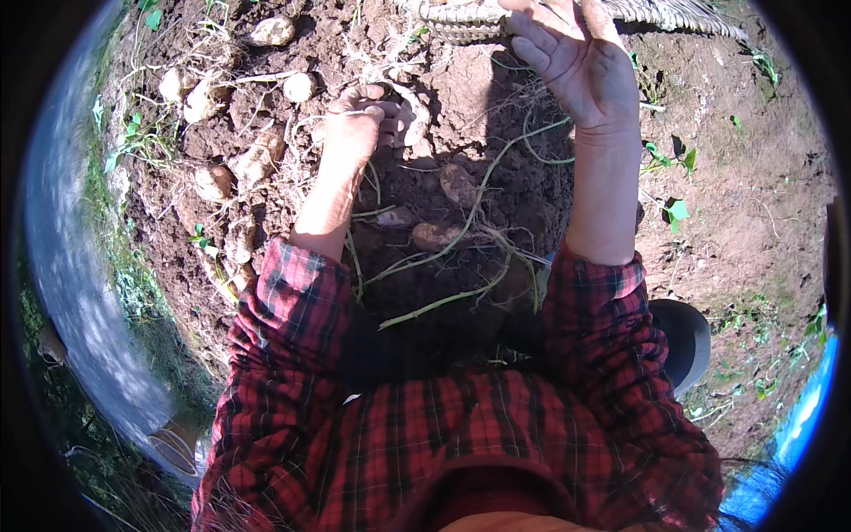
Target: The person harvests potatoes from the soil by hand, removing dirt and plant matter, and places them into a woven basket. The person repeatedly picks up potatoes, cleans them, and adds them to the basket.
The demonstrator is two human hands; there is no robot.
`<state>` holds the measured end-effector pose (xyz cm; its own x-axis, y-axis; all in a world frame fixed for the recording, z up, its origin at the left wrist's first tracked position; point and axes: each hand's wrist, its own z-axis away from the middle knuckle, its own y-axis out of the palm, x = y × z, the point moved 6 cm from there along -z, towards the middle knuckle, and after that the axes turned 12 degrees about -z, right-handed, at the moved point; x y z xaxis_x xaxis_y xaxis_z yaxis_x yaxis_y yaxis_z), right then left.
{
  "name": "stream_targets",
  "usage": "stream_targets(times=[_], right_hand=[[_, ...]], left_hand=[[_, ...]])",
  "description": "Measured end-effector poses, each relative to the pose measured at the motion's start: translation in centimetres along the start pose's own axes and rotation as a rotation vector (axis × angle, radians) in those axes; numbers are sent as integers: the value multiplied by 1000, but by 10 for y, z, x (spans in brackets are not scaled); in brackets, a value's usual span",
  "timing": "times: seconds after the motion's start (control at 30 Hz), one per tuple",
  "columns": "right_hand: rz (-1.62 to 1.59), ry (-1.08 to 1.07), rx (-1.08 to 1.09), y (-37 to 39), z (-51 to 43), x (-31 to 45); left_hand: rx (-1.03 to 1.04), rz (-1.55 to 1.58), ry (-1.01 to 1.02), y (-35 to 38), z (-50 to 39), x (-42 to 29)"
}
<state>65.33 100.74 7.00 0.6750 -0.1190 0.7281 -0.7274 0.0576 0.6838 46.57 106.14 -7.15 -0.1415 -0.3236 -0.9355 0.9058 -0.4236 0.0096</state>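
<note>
My left hand point(356, 126) is curled at the near side of a long pale root tuber point(417, 116), its fingers closed against the tuber and thin roots; the exact grip is partly hidden by the hand. Raised at the upper right, my right hand point(575, 70) has its palm showing, its fingers apart and nothing visible in it. Just beyond it is the rim of a woven basket point(459, 14). Between my forearms, brownish tubers point(435, 236) lie on shaded soil beside a long green vine point(482, 189).
Several dirt-covered tubers point(259, 156) with stringy roots lie on the loose soil at left. Leafy sprigs point(677, 211) grow from the ground at right. A grey paved strip point(86, 266) runs along the far left, and something bright blue point(798, 432) shows at lower right.
</note>
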Motion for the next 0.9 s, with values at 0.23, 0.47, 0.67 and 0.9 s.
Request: stream_targets(times=[0.23, 0.47, 0.67, 0.9], right_hand=[[990, 249, -242, -62, 9, -149], [23, 313, -398, -79, 16, -171], [610, 145, -333, -60, 20, -131], [720, -1, -336, -58, 19, -128]], left_hand=[[-250, 82, 82, -21, 1, -7], [38, -425, 79, -9, 10, -7], [519, 42, 47, 38, 21, 6], [633, 348, -18, 35, 27, 13]])
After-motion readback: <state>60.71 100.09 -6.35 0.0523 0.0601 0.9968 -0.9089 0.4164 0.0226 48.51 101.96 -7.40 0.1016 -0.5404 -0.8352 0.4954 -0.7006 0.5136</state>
